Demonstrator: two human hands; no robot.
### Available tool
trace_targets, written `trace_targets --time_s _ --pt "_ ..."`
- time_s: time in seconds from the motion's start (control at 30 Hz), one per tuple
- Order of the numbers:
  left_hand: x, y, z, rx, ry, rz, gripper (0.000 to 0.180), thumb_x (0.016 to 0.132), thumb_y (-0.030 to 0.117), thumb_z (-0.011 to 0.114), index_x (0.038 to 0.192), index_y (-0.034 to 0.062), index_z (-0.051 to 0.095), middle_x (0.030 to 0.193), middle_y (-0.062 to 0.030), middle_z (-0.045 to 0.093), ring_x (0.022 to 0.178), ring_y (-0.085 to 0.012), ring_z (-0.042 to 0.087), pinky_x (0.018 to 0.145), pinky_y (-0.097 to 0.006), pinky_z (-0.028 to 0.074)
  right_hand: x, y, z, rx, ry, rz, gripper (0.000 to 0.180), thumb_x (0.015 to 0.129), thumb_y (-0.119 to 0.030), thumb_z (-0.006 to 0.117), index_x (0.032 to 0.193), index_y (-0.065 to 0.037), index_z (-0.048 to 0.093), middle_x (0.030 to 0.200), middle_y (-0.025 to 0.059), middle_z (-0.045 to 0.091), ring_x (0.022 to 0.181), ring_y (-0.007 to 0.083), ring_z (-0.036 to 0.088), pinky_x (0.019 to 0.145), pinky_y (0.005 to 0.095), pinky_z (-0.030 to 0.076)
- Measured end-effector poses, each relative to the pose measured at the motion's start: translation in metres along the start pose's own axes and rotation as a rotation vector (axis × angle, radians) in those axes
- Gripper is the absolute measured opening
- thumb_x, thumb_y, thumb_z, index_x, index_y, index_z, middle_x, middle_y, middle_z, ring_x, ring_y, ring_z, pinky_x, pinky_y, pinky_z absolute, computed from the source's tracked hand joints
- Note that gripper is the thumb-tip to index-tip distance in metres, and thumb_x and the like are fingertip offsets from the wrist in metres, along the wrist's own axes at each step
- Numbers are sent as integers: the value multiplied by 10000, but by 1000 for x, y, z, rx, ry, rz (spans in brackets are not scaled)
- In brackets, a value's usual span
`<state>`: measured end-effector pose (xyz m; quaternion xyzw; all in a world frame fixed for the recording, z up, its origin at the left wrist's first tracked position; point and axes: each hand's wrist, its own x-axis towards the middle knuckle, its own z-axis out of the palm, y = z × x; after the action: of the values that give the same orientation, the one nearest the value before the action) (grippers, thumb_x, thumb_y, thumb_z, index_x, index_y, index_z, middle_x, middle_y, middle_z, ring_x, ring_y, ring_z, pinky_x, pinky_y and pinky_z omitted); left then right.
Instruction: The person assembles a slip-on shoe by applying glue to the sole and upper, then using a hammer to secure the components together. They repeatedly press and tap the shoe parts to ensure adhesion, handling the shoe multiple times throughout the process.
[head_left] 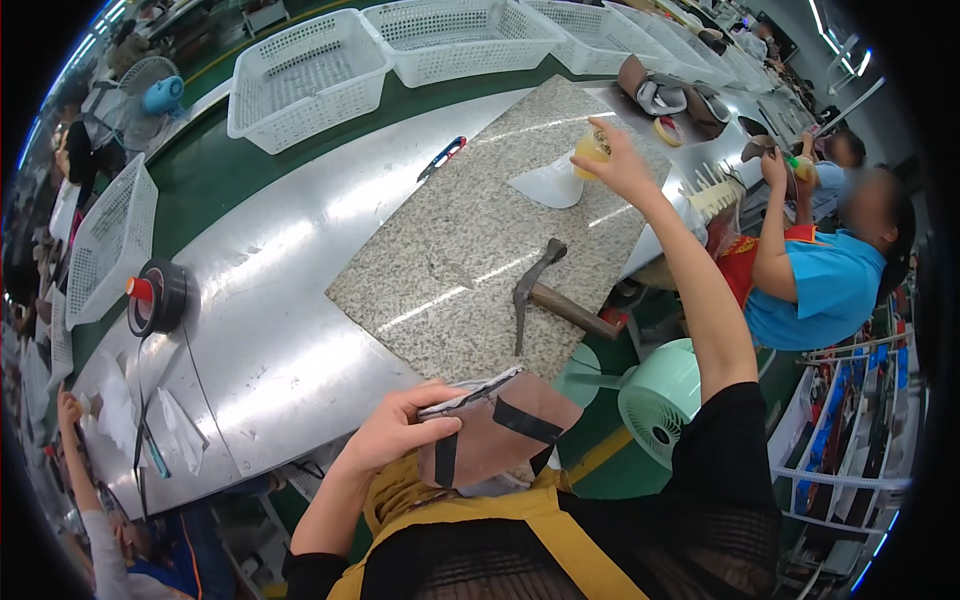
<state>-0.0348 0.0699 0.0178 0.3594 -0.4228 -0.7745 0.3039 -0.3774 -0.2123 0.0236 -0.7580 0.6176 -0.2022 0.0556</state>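
a brown shoe upper (500,425), crossed with strips of black tape, sits clamped in the grip of the worker's left hand (400,430), thumb on top and fingers curled under, held close against the yellow apron (560,540) so its rim faces up and stays steady. far forward of that grip, the right hand (620,165) reaches at full stretch across the granite slab (450,260), fingers closed around a small yellow pot (592,148) lifted just above a white paper piece (548,185) on the stone. between the two hands a hammer (545,290) lies flat on the slab, its handle pointing toward the worker's right, within easy reach. the slab rests on a long steel table (270,330); to the left of the left hand's grip stands a roll of black tape (158,297) on a holder, and beyond the slab a row of white baskets (310,75) lines a green belt. to the right of the outstretched arm, a co-worker in a blue shirt (820,285) sits at work, and a mint-green fan (660,400) stands below the table edge.
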Motion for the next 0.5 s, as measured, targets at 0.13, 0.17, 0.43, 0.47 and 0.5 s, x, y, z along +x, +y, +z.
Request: trace_targets --time_s 0.13,0.17,0.43,0.47,0.5 --pt "2 0 -2 18 6 -32 337 826 89 623 1153 13 597 951 2 535 910 -82 493 795 -230 388 -8 -30 -4 49 -11 -103 694 730 -430 700 1320 -198 418 1174 151 497 1052 304 540 893 388 440" --pt "2 0 -2 16 11 -38 335 826 86 622 1152 14 597 949 3 535 908 -82 493 795 -229 387 -11 -39 -1 13 -55 -96 686 734 -426 695 1319 -202 417 1165 151 498 1042 305 545 887 391 444" --pt "-1 -2 0 38 -17 -8 346 822 103 634 1157 27 600 938 -1 530 907 -91 487 814 -234 377 -14 -46 12 -75 -127 -129 665 743 -427 680 1311 -216 405 1132 145 493 991 318 564 836 401 470" --pt "-1 0 0 75 -32 -3 361 819 109 637 1169 34 594 941 -7 530 912 -101 489 822 -241 376 -14 -46 12 -87 -125 -125 668 742 -428 681 1312 -216 404 1133 145 492 992 317 564 835 400 469" --pt "-1 2 0 111 -48 2 377 816 115 640 1181 41 587 943 -14 531 917 -111 491 829 -248 376 -14 -47 13 -98 -125 -121 671 741 -428 682 1314 -216 403 1135 145 491 992 315 564 835 399 469"
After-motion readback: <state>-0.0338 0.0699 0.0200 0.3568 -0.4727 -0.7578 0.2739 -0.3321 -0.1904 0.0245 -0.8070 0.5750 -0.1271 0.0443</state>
